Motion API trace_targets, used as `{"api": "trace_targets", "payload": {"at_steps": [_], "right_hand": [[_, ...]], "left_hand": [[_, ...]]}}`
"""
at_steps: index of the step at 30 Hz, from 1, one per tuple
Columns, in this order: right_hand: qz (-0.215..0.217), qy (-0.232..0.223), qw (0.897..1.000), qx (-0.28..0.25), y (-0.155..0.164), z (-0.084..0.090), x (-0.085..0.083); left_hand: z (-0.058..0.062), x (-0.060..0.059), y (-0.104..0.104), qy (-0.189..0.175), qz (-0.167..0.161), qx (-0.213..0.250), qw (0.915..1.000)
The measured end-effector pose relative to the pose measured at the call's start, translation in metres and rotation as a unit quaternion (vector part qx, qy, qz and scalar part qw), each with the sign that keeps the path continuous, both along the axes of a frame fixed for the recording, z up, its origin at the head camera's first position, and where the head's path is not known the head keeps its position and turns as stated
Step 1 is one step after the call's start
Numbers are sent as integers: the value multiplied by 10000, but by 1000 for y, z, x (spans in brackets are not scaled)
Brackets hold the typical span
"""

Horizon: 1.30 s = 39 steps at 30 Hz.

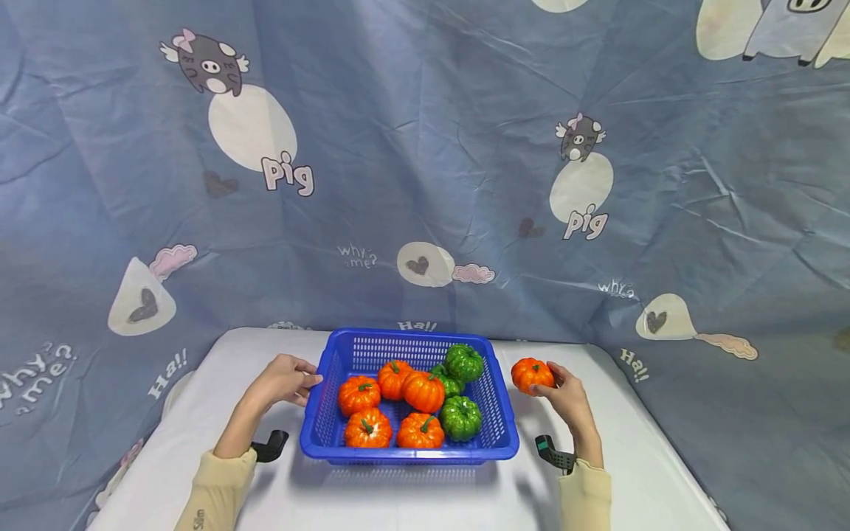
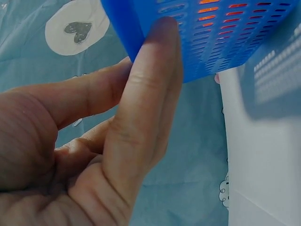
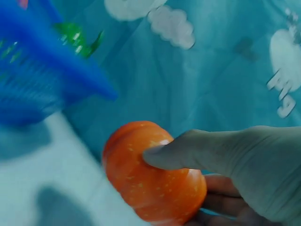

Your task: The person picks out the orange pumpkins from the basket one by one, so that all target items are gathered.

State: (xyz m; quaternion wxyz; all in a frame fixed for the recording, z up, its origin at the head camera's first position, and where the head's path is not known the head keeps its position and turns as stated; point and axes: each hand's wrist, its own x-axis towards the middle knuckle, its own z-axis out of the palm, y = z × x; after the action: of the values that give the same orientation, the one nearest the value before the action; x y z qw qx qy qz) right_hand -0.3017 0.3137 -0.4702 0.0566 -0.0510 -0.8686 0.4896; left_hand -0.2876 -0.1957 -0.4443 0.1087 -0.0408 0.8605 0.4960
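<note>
My right hand grips an orange pumpkin – thumb pressed on its side – just right of the blue basket. My left hand pinches the basket's left rim. Inside sit five orange pumpkins and three green pumpkins.

Right hand has a glossy orange pumpkin here, thumb pressed on the near side and the other fingers tucked behind it, kinda dark. From this angle the pumpkin covers part of the white tabletop's slanting edge, with a couple of soft shadows on the white. Blurry blue basket sits apart from it, a green pumpkin with a curved stem poking past its rim. Teal cloth with pale prints fills the back.
</note>
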Motion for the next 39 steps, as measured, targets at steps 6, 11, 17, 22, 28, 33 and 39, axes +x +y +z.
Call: {"api": "trace_targets", "payload": {"at_steps": [6, 11, 17, 22, 28, 33, 39], "right_hand": [[-139, -33, 9999, -83, 5, -21, -9], [-168, -88, 9994, -300, 10, -35, -14], [-210, -78, 9994, -280, 12, -49, -16], [-241, -91, 9995, -173, 12, -56, -17], [-231, -210, 9995, -41, 13, -55, -16], [-227, -213, 9993, 210, 14, -42, -11], [-240, 73, 9996, 145, 8, -9, -3]], "left_hand": [[0, 0, 0, -17, 34, 44, 10000], [0, 1, 0, -24, 43, 37, 10000], [0, 2, 0, -63, 65, 41, 10000], [1, 1, 0, -82, 54, 89, 9999], [0, 0, 1, -63, 104, 56, 9999], [-1, 1, 1, -51, 82, -87, 9999], [0, 1, 0, -42, 113, -109, 9999]]}}
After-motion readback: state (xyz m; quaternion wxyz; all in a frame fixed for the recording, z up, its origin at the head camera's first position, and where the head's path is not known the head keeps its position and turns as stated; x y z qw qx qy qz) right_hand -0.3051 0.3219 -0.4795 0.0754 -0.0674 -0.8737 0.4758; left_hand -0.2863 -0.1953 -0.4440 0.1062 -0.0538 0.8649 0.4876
